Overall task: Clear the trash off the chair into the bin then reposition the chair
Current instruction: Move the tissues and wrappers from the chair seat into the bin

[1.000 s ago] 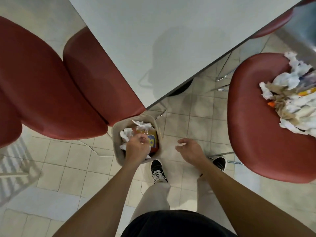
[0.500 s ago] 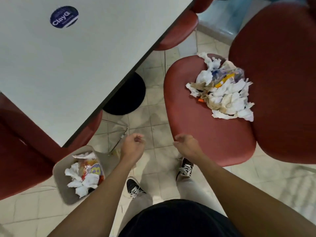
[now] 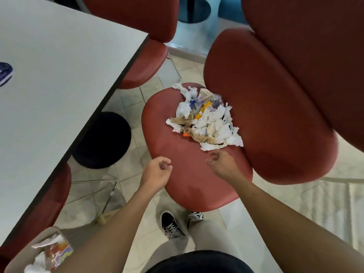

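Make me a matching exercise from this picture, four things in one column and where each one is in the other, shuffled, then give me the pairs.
Things:
1. trash pile
2. bin
3. right hand
4. table

Places:
A. bottom left corner, on the floor, trash already inside
B. along the left side, grey top
C. on the red chair seat
D. over the seat, just short of the pile, holding nothing

Pairs: 1-C, 2-A, 3-D, 4-B

A white table (image 3: 59,79) stands to the left of the hands, with a blue sticker (image 3: 5,73) at its left edge. A black round base (image 3: 102,140) sits under it. Below the hands are two black shoes (image 3: 171,225) on the tiled floor (image 3: 325,203).
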`<state>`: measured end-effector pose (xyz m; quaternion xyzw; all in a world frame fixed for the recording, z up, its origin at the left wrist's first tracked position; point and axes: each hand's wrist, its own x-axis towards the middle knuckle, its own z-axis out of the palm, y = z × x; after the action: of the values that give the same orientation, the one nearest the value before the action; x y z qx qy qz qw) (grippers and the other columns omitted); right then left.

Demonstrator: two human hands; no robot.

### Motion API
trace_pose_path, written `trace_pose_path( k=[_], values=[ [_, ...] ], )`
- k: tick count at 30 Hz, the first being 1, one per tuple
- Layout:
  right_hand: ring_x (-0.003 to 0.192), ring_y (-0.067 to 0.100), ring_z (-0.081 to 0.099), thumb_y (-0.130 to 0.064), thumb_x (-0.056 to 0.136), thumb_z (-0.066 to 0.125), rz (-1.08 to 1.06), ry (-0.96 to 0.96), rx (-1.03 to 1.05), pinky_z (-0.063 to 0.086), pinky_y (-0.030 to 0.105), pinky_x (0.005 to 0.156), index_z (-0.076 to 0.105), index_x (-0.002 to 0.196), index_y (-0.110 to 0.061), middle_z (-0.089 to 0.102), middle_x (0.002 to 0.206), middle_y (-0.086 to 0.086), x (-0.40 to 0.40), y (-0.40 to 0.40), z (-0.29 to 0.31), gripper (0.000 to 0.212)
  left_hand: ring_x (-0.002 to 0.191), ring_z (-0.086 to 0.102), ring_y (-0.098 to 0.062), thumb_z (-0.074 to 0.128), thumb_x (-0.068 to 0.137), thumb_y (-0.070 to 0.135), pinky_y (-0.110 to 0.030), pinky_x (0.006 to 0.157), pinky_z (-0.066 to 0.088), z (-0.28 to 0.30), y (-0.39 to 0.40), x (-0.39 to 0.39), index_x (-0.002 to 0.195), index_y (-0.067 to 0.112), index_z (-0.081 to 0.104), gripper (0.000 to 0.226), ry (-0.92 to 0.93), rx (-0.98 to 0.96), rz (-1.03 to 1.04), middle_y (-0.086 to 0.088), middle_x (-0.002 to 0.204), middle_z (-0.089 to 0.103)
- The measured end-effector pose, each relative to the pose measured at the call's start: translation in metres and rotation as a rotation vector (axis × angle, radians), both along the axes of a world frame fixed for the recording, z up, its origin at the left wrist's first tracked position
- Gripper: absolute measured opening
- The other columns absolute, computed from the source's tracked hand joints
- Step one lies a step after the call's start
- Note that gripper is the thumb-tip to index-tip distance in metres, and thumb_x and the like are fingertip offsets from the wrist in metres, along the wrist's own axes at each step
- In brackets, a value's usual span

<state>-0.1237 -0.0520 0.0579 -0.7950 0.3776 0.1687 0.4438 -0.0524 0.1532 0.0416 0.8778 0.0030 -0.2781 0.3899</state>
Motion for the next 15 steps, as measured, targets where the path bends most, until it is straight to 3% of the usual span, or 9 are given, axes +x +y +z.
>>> trace_pose_path(
  k=[4,8,12,15],
  values=[
    [0.095,0.018,0.059,-0.017,0.087,0.061,-0.050,0.000,-0.010,0.046,0.024,0.082,0.060,0.123,-0.014,0.062,0.103,0.001,0.003,-0.036,-0.001,0.036,0.077,0.061,-0.012,0.066,0.084,0.021,-0.026,0.077,0.049,-0.004,-0.035,0.016,0.084,0.030,0.066,0.010,-0.017,0.024,-0.086,0.010,0.071,0.060],
    [0.087,0.016,0.055,-0.018,0.086,0.060,-0.088,0.023,-0.026,0.045,0.024,0.081,0.058,0.126,-0.015,0.062,0.095,0.000,0.014,-0.080,-0.020,0.040,0.079,0.062,-0.011,0.067,0.082,0.021,-0.024,0.077,0.047,-0.013,-0.083,0.030,0.087,0.028,0.068,0.009,-0.010,0.059,-0.125,0.009,0.077,0.064],
    [0.097,0.020,0.061,-0.016,0.082,0.062,-0.078,0.036,0.018,0.043,0.022,0.077,0.056,0.129,-0.018,0.066,0.116,0.006,0.038,-0.120,-0.054,0.047,0.080,0.064,-0.010,0.068,0.081,0.019,-0.023,0.077,0.049,-0.035,-0.141,0.047,0.090,0.027,0.069,0.012,0.022,0.060,-0.094,0.009,0.079,0.066],
    [0.116,0.024,0.055,-0.016,0.080,0.067,-0.063,0.045,0.019,0.046,0.029,0.091,0.050,0.134,-0.021,0.055,0.130,0.009,0.056,-0.143,-0.084,0.057,0.086,0.065,-0.014,0.066,0.081,0.016,-0.026,0.079,0.051,-0.062,-0.186,0.060,0.097,0.022,0.069,0.017,0.048,0.073,-0.104,0.007,0.085,0.067]
  ],
)
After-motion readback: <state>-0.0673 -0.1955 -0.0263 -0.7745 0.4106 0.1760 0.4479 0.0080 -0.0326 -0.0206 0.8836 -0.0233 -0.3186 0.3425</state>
